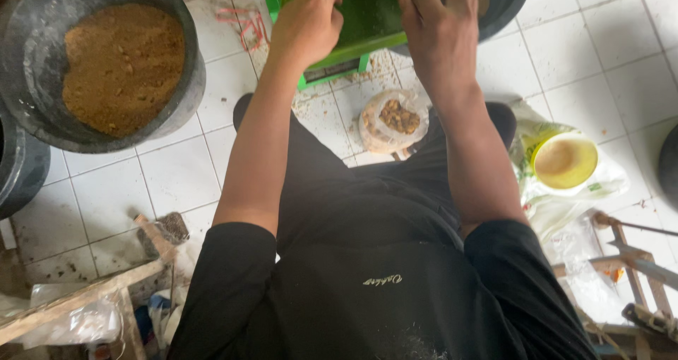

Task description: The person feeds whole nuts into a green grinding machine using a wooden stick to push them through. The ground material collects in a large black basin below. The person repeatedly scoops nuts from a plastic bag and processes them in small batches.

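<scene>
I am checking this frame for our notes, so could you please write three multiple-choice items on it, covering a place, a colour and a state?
1. Where is the big black basin of brown powder?
A. upper left of the view
B. lower right
C. between the knees

2. What colour is the tray under both hands?
A. red
B. green
C. blue

3. How is the left hand?
A. flat and open
B. out of view
C. curled closed on the tray

Answers: 1 A, it sits on the tiles at upper left. 2 B, its surface and rim are green. 3 C, its fingers are curled in.
</scene>
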